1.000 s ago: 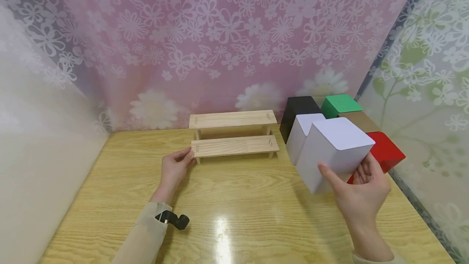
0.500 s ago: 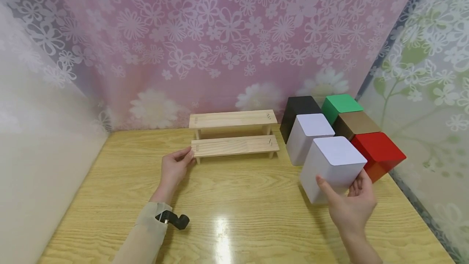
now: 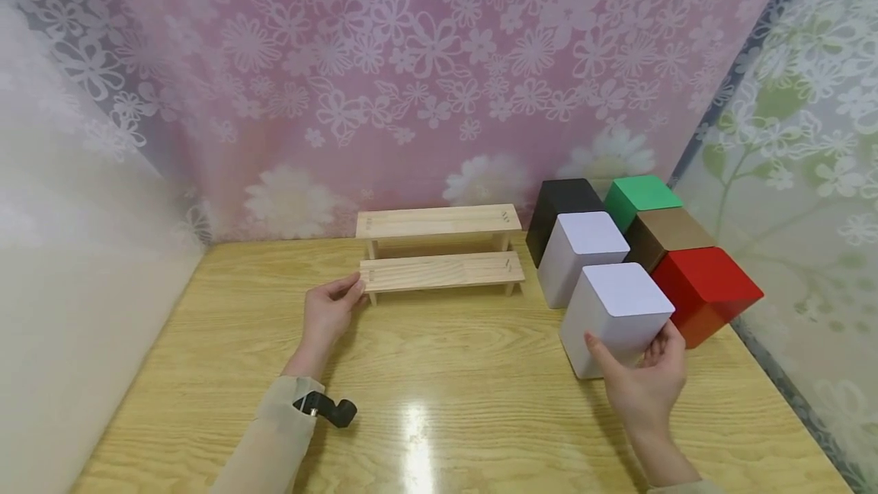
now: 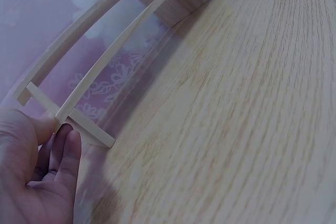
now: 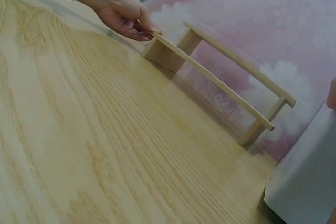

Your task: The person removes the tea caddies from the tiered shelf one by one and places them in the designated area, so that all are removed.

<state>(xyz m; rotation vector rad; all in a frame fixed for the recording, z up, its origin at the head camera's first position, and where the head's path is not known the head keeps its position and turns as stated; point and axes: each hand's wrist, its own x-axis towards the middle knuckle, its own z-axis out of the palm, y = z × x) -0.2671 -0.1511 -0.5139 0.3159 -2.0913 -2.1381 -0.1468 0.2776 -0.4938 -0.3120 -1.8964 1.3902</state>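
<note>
A two-tier wooden stand point(image 3: 439, 273) stands at the back of the table. My left hand point(image 3: 331, 309) pinches the left end of its lower board; in the left wrist view, thumb and fingers point(image 4: 67, 153) meet at the board's edge. On the right, my right hand point(image 3: 648, 380) grips a white box point(image 3: 617, 319) by its front and right side, thumb on the near face. That box stands upright, close over the table, in front of a second white box point(image 3: 583, 258). Only part of the held box point(image 5: 310, 182) shows in the right wrist view.
Behind and beside the held box are a black box point(image 3: 559, 212), a green box point(image 3: 642, 197), a brown box point(image 3: 668, 233) and a red box point(image 3: 713, 288). A pink floral curtain point(image 3: 384, 97) hangs behind the wood-grain table point(image 3: 439, 372).
My right hand has brought the white box lower and nearer to me, then slightly left, uncovering the second white box and the red and brown ones. The left hand stays on the stand.
</note>
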